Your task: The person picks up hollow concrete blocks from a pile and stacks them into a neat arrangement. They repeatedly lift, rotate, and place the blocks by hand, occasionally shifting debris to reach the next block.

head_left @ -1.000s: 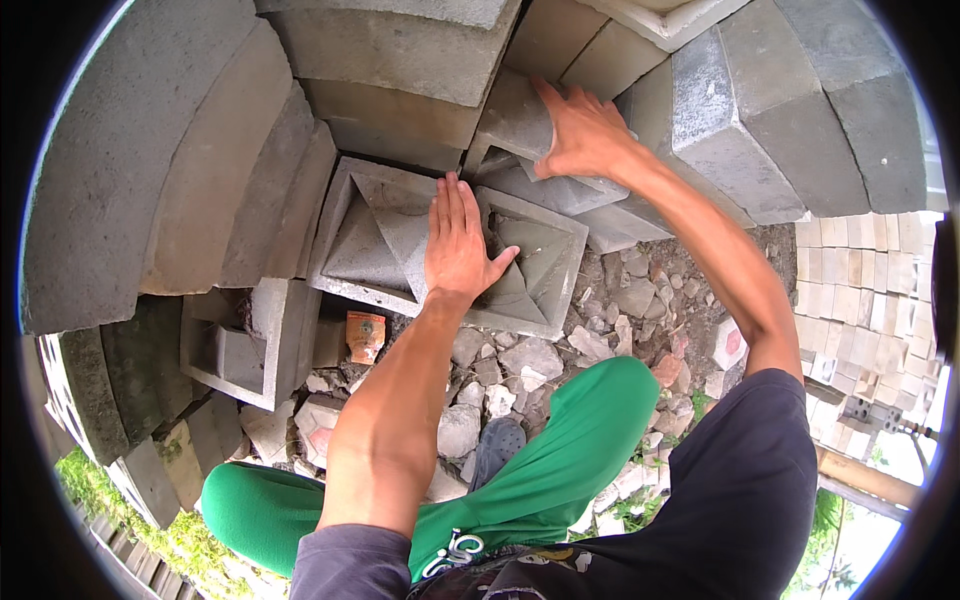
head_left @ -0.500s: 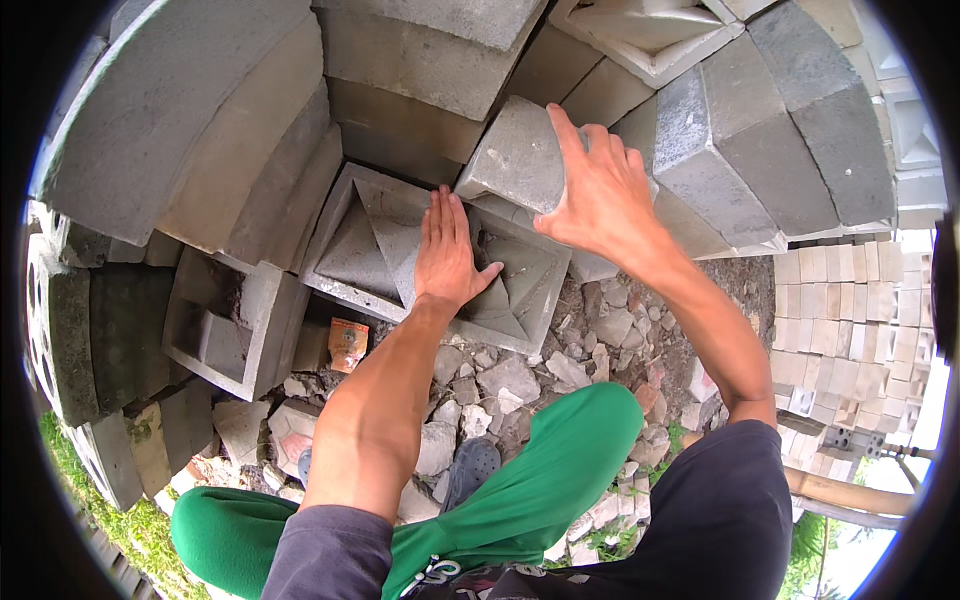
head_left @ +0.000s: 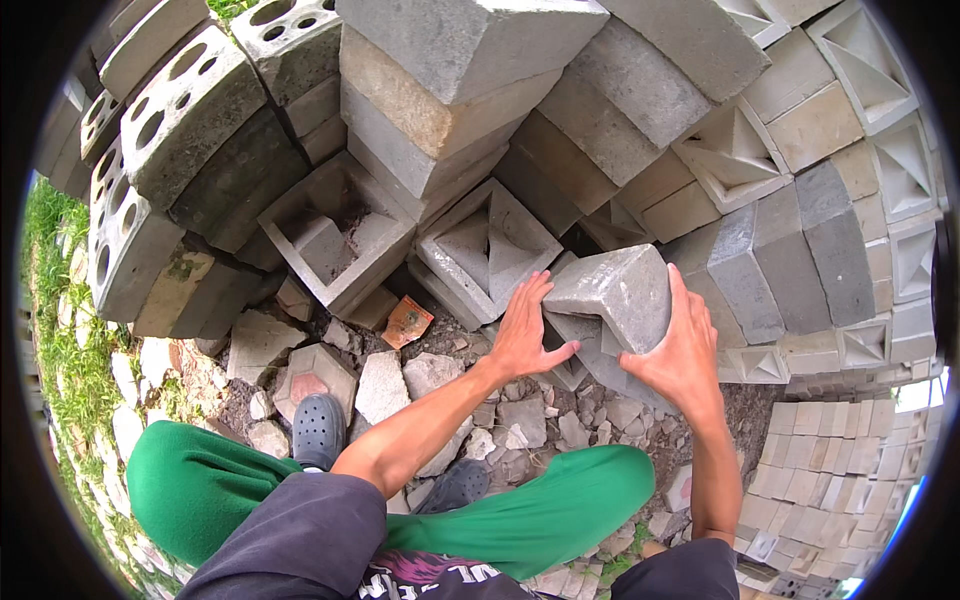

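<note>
A grey concrete block (head_left: 612, 283) sits tilted at the right end of the low row of blocks. My right hand (head_left: 688, 345) grips its right side, fingers over the far edge and thumb on the near face. My left hand (head_left: 522, 328) lies at the block's left edge, fingers stretched out and thumb spread toward the block. Whether its fingertips bear on this block or on the one beneath is hard to see. Left of that hand is a ventilation block (head_left: 457, 262) with slanted faces. Part of another block (head_left: 566, 374) shows under the gripped one.
Tall stacks of grey blocks (head_left: 440, 120) rise ahead. Blocks with round holes (head_left: 190, 110) stand at left, beside a hollow box-shaped block (head_left: 375, 265). Broken rubble (head_left: 520, 420) covers the ground by my feet, with an orange packet (head_left: 407, 322). More stacked blocks (head_left: 820, 480) stand at right.
My view has swung left. My left hand has gone from lying on the ventilation block to the gripped block's left edge. My right hand keeps its grip, now lower on the block's right side.
</note>
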A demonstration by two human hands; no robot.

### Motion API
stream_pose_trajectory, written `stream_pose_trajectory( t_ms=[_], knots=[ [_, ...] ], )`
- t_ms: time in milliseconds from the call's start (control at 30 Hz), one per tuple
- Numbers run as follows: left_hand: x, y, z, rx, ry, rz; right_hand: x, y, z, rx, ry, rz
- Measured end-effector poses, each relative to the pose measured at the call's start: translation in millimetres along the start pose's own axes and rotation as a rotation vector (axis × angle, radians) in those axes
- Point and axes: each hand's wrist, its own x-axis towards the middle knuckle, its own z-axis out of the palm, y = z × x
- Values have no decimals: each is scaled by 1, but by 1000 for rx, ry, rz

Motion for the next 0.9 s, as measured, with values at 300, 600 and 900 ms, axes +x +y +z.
stream_pose_trajectory(
  t_ms=[300, 600, 900],
  knots=[
    [-160, 83, 46, -770, 680, -883, -53, -81, -11, 36, -313, -147],
    [-107, 56, -122, -756, 925, -684, -27, -179, -15, 227, -262, -318],
    [-70, 5, -321, -229, 885, -906, 81, -285, 39, 770, -528, -275]
  ],
)
